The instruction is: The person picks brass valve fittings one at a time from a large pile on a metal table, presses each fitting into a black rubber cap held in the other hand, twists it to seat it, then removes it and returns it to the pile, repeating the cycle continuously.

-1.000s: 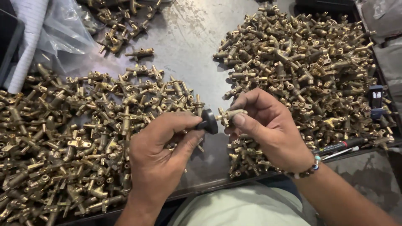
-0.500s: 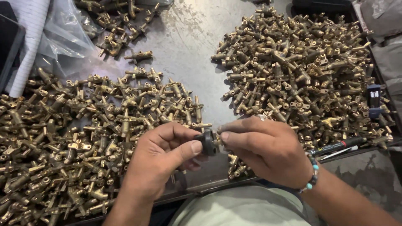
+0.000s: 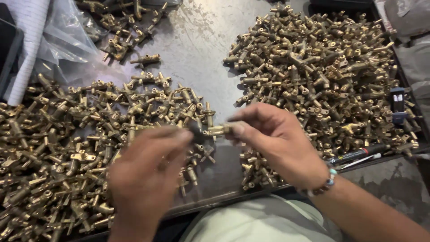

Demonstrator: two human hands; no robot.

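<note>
though blurred, small brass fitting (image 3: 216,131)

A crumpled clear plastic bag (image 3: 62,40) lies at the upper left of the desk (image 3: 201,40), partly over the edge of the brass parts there, and its contents cannot be made out. Just left of it a white, fine-gridded sheet or wrapper (image 3: 27,40) runs down the left edge, with a dark flat thing (image 3: 6,45) beside it that may be a screen, though this cannot be told. At the upper right corner lies a grey, wrinkled bag (image 3: 410,18).
</note>
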